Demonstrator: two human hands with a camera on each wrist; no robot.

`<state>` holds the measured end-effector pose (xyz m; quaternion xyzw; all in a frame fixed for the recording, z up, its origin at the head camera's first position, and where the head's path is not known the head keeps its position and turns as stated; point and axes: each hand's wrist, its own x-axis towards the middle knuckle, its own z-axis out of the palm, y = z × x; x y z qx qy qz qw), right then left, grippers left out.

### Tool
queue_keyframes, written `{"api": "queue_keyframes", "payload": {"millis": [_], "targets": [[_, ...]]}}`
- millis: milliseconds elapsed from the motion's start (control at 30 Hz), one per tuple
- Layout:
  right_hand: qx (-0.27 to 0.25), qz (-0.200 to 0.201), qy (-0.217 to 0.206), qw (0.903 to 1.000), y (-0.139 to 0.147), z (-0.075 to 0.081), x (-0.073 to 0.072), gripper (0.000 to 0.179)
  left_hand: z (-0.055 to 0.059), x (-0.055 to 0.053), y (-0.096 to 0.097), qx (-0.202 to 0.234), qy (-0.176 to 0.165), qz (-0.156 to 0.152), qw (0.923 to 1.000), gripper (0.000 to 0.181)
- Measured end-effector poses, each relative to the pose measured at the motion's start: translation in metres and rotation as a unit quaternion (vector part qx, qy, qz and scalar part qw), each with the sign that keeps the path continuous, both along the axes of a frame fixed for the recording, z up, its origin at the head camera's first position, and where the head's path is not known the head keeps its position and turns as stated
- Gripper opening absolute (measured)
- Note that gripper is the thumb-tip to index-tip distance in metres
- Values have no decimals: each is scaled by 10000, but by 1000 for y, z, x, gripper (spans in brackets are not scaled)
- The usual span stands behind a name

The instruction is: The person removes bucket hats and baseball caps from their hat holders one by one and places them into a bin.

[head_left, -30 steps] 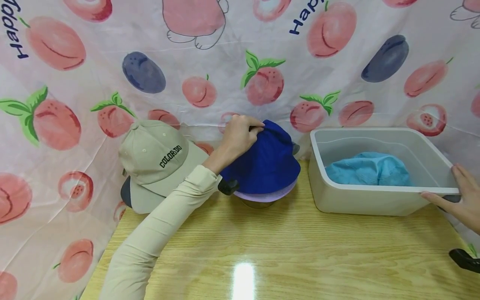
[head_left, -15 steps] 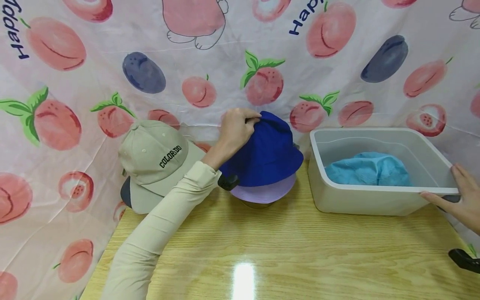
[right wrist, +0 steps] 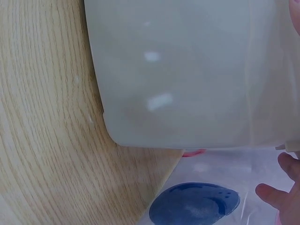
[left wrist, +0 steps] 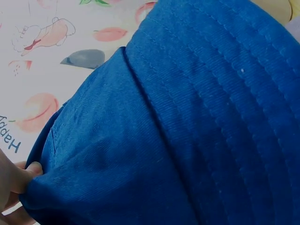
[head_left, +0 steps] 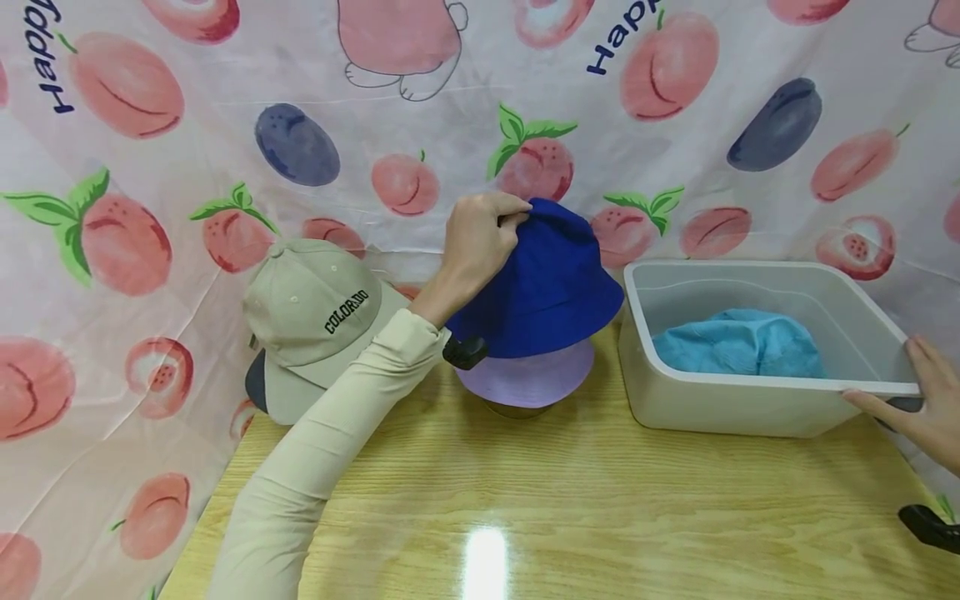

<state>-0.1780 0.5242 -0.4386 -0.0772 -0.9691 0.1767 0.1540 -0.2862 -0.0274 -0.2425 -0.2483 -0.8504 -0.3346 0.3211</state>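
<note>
In the head view my left hand (head_left: 480, 237) pinches the crown of a dark blue bucket hat (head_left: 555, 283), held raised and tilted over a lavender bucket hat (head_left: 525, 379). Up close in the left wrist view, thumb and fingers pinch the folded crown, and the stitched brim of the blue hat (left wrist: 225, 103) fills the right side. At the far right my right hand (head_left: 926, 404) rests at the front right corner of a light grey plastic bin (head_left: 720, 404), thumb along the front rim, fingers extended at the side. A turquoise hat (head_left: 742, 343) lies inside the bin.
On the left a beige cap (head_left: 315, 304) lettered COLORADO sits on another cap with a dark navy part (head_left: 257, 382). A fruit-print cloth (head_left: 450, 125) hangs right behind everything. The wooden table (head_left: 570, 500) stretches in front.
My left hand has lifted the blue bucket hat upward, uncovering more of the lavender hat below. The right hand stays at the bin's corner. The head view has shifted slightly.
</note>
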Motion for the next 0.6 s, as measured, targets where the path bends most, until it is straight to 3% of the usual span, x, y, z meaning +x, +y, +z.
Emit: {"api": "queue_keyframes", "payload": {"millis": [100,233,600], "targets": [[-31,68,-58,10000,-27,23,13,112,3,0,1,-11,55,25,10000,14],[27,105,-107,9999,-44,36,21,106,7,2,3,-11,140,25,9999,14],[65,27,-74,9999,-40,31,19,108,17,10,10,-199,227,166,9994,16]]}}
